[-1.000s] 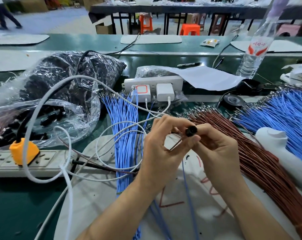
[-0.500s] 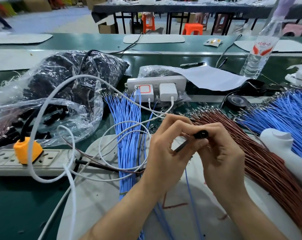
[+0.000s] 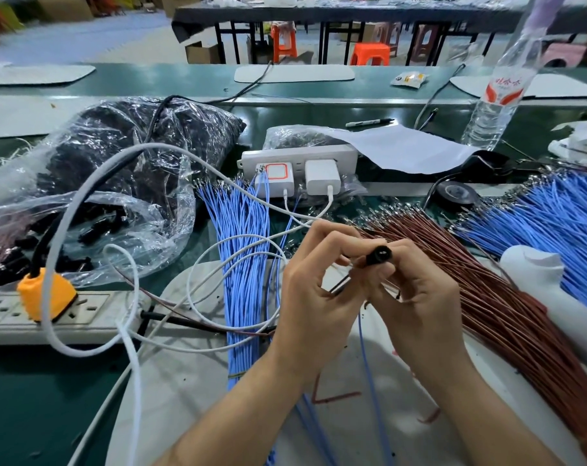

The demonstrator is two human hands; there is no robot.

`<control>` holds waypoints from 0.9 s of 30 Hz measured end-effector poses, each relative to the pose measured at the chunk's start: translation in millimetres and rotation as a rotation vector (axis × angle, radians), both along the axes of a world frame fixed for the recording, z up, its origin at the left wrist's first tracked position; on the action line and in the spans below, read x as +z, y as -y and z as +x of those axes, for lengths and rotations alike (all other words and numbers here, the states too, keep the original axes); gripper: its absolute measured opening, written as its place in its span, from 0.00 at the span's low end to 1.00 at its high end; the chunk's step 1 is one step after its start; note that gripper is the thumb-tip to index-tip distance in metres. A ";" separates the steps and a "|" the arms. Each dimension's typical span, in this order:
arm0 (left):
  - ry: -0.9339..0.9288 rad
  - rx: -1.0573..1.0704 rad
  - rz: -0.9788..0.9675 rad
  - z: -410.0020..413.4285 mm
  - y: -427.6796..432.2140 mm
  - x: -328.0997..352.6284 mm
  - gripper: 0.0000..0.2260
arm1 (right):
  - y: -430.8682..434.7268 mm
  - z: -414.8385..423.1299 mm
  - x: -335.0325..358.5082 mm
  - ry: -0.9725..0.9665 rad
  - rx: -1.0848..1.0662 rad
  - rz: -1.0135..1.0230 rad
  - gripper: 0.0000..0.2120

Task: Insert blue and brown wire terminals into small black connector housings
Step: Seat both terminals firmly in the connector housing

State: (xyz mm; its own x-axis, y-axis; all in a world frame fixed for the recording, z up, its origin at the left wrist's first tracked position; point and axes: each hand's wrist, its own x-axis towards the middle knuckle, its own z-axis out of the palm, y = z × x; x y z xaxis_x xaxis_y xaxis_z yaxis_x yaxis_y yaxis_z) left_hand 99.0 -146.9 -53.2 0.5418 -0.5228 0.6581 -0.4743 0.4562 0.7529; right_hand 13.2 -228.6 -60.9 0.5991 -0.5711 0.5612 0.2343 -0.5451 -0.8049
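Observation:
A small black connector housing [image 3: 379,256] is held above the mat, its round open end turned up toward me. My right hand [image 3: 416,297] pinches it between thumb and fingers. My left hand [image 3: 314,290] curls next to it and holds a dark wire [image 3: 340,284] that runs out of the housing's rear. One blue wire [image 3: 369,375] hangs down between my wrists. A bundle of blue wires [image 3: 241,264] lies left of my hands, a fan of brown wires [image 3: 500,297] to the right, and more blue wires [image 3: 547,227] at far right.
Plastic bags of black housings [image 3: 100,196] lie at left. A power strip with an orange plug [image 3: 46,297] sits front left, a white strip with chargers [image 3: 299,169] behind my hands, white cables looping between. A water bottle [image 3: 497,102], paper sheet and tape roll [image 3: 457,193] stand at back right.
Both hands drifted slightly right with the housing. Its open end has turned more toward me. The grip is unchanged.

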 end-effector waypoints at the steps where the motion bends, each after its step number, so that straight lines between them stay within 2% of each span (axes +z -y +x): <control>1: 0.002 -0.003 0.001 -0.3 0.1 -0.3 0.09 | 0.5 0.1 -0.2 -0.009 0.006 0.000 0.03; 5: 0.011 -0.011 0.015 -0.7 0.8 -1.5 0.09 | 0.7 -0.4 -0.7 0.006 0.000 -0.037 0.05; 17: -0.038 -0.044 0.037 0.7 1.0 -0.8 0.06 | 1.1 0.2 0.1 0.045 0.009 0.030 0.04; 22: -0.006 -0.011 0.071 -1.4 -0.6 -1.5 0.04 | 2.0 0.3 1.1 0.005 0.016 0.027 0.04; 27: 0.043 0.066 0.096 -2.1 -0.4 -2.2 0.09 | 2.9 -0.3 -1.5 -0.037 -0.011 0.027 0.05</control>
